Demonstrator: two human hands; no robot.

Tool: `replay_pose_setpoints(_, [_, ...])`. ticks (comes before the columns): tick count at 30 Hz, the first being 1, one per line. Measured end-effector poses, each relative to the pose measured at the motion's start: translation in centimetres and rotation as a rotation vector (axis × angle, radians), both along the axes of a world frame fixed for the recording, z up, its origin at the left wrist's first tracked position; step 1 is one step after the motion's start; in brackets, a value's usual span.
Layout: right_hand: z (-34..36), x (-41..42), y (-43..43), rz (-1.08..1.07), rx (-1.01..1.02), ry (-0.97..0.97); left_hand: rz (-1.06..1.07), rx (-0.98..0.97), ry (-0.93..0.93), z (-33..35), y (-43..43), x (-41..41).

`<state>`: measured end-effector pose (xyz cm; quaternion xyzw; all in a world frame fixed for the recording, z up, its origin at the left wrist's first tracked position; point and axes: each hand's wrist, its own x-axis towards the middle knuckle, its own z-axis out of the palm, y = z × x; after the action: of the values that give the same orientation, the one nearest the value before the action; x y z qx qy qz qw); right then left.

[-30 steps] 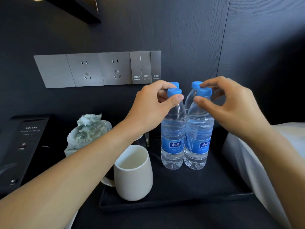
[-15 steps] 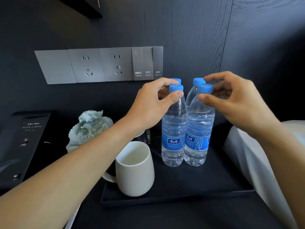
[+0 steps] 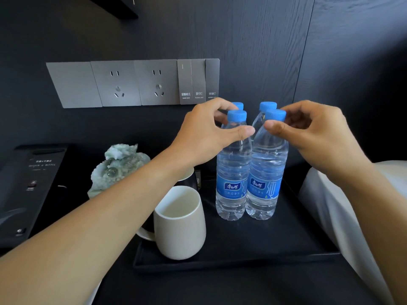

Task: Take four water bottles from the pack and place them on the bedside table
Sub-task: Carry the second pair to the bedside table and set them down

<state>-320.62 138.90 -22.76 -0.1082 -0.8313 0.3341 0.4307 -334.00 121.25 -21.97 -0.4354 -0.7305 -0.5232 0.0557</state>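
Note:
Four clear water bottles with blue caps and blue labels stand close together on a black tray on the bedside table. The front left bottle and the front right bottle are in full view. Of the two rear bottles only the caps show clearly, the left one and the right one. My left hand pinches the neck of the front left bottle, thumb in front. My right hand pinches the neck of the front right bottle the same way.
A white mug stands on the tray just left of the bottles, with a dark vessel behind it. A pale green stone ornament and a black device sit further left. White bedding borders the right. Sockets and switches are on the wall.
Both thumbs have slid down from just under the caps to the necks of the front bottles. The bottles stay standing in the same spot on the tray.

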Motion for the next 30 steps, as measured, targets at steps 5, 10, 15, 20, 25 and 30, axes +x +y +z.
replay_pose_setpoints(5, [0.4, 0.7, 0.6, 0.171, -0.022, -0.056, 0.021, 0.016, -0.025, -0.4, -0.3, 0.1])
replay_pose_setpoints(10, [0.3, 0.4, 0.2, 0.075, 0.040, -0.091, 0.004, -0.100, -0.029, -0.5, -0.7, 0.1])
replay_pose_setpoints(15, [0.3, 0.4, 0.2, 0.090, 0.046, -0.079, -0.023, -0.165, 0.000, -1.0, -1.0, 0.2])
replay_pose_setpoints(20, [0.2, 0.6, 0.6, 0.179, 0.007, -0.072, 0.007, -0.146, 0.044, -1.3, -0.9, 0.4])
replay_pose_setpoints(25, [0.3, 0.6, 0.6, 0.213, 0.008, -0.080, -0.006, -0.150, 0.029, -1.3, -1.0, 0.4])
replay_pose_setpoints(30, [0.1, 0.5, 0.5, 0.199, 0.003, -0.080, -0.031, -0.175, -0.003, -1.2, -1.2, 0.6])
